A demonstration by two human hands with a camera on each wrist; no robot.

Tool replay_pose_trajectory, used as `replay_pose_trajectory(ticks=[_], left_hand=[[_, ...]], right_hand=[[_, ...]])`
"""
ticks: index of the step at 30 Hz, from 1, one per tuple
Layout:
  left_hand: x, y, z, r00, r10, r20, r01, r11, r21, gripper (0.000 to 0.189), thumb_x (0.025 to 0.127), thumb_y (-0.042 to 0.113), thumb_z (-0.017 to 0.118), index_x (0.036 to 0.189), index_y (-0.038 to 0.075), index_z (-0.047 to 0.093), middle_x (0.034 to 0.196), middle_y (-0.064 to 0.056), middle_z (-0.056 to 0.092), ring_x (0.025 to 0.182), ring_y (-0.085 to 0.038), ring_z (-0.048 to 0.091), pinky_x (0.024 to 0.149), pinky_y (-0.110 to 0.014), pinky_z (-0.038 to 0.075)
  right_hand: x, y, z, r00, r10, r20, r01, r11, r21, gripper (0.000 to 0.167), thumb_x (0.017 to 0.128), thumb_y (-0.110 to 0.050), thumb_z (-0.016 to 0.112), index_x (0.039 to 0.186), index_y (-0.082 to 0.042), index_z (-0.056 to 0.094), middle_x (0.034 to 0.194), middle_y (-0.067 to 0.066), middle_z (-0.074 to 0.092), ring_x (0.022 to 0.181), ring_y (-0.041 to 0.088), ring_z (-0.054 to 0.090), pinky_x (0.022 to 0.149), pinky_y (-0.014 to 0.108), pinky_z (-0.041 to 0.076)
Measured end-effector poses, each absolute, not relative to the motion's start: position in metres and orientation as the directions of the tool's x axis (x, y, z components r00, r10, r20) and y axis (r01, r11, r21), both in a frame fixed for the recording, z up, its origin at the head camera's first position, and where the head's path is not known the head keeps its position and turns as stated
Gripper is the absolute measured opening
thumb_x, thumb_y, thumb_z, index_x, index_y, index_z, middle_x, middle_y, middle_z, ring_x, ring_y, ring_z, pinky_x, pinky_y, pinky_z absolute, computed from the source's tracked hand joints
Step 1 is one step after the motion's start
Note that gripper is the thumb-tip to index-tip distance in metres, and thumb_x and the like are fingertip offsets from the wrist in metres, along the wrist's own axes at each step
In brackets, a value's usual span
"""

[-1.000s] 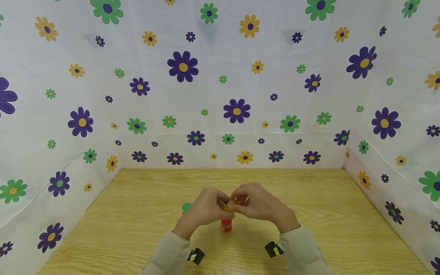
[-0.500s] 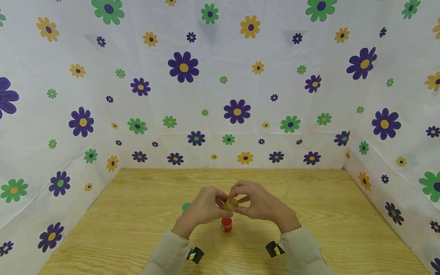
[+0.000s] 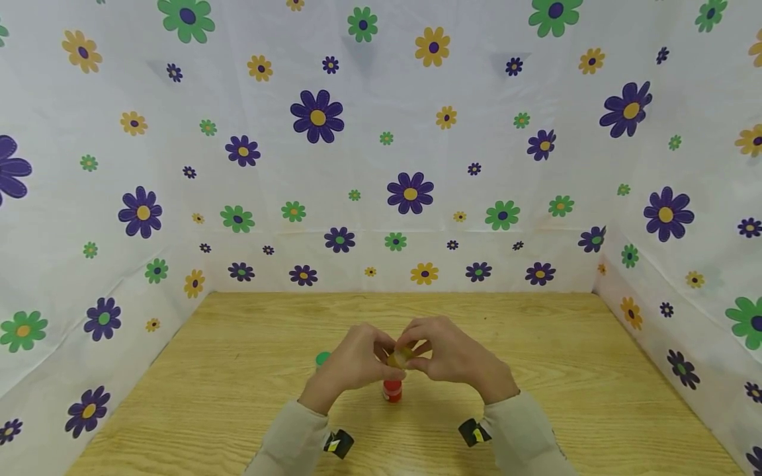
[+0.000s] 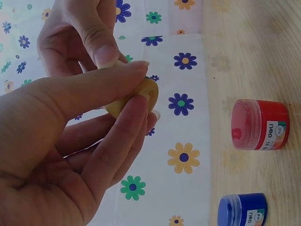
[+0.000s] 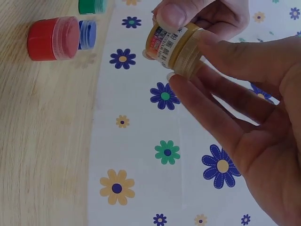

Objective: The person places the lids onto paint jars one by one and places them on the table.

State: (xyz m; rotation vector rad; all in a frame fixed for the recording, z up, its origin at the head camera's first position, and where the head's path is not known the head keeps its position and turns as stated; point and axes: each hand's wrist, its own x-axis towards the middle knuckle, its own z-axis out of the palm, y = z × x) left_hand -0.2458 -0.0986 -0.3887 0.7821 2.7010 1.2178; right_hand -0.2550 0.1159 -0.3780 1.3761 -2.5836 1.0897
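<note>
A small jar of gold-yellow paint (image 5: 171, 44) with a printed label and a clear ridged lid (image 5: 190, 59) is held between both hands above the table. My left hand (image 3: 355, 360) grips the jar's body with thumb and fingers, covering much of it in the left wrist view. The thumb and fingertips of my right hand (image 3: 445, 350) pinch the lid end from the other side. The jar lies tilted, its lid toward the right hand. Below the hands a red paint jar (image 3: 392, 391) stands upright on the table.
Behind the left hand stands a green-lidded jar (image 3: 323, 358), partly hidden by the wrist. A blue paint jar (image 4: 242, 210) stands near the red one. The wooden table (image 3: 250, 396) meets flower-patterned cloth walls (image 3: 381, 158) at the back and sides.
The right hand's fingers have spread and shifted around the lid, showing more of the gold-yellow jar than a second ago. The left hand and the red jar have stayed in place.
</note>
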Motion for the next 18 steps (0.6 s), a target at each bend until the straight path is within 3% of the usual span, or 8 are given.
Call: replay_pose_trajectory(ticks=[7, 12, 18], left_hand=[[-0.243, -0.092, -0.389, -0.867, 0.48, 0.135, 0.418, 0.554, 0.72, 0.028, 0.077, 0.015, 0.091, 0.102, 0.008, 0.08, 0.092, -0.002, 0.078, 0.074, -0.01, 0.065, 0.064, -0.023, 0.055], [-0.246, -0.094, -0.391, -0.88, 0.443, 0.172, 0.424, 0.568, 0.706, 0.025, 0.082, 0.01, 0.086, 0.104, 0.005, 0.076, 0.095, -0.005, 0.077, 0.079, -0.01, 0.068, 0.071, -0.024, 0.057], [-0.257, -0.093, -0.4, -0.917, 0.366, 0.16, 0.371, 0.628, 0.684, 0.024, 0.08, 0.004, 0.084, 0.101, 0.0, 0.073, 0.092, -0.007, 0.074, 0.079, -0.012, 0.066, 0.073, -0.03, 0.058]], right_hand=[[-0.252, 0.117, -0.372, -0.597, -0.686, 0.417, -0.796, 0.44, -0.416, 0.01, 0.096, -0.004, 0.07, 0.095, -0.006, 0.079, 0.09, 0.002, 0.075, 0.08, 0.009, 0.07, 0.074, 0.019, 0.059], [-0.25, 0.123, -0.364, -0.62, -0.629, 0.47, -0.781, 0.433, -0.451, 0.01, 0.097, -0.005, 0.069, 0.102, -0.007, 0.077, 0.097, 0.003, 0.076, 0.09, 0.014, 0.074, 0.081, 0.025, 0.062], [-0.254, 0.128, -0.365, -0.635, -0.605, 0.481, -0.771, 0.464, -0.436, 0.01, 0.097, -0.005, 0.068, 0.102, -0.007, 0.077, 0.098, 0.004, 0.076, 0.088, 0.013, 0.072, 0.077, 0.022, 0.061]])
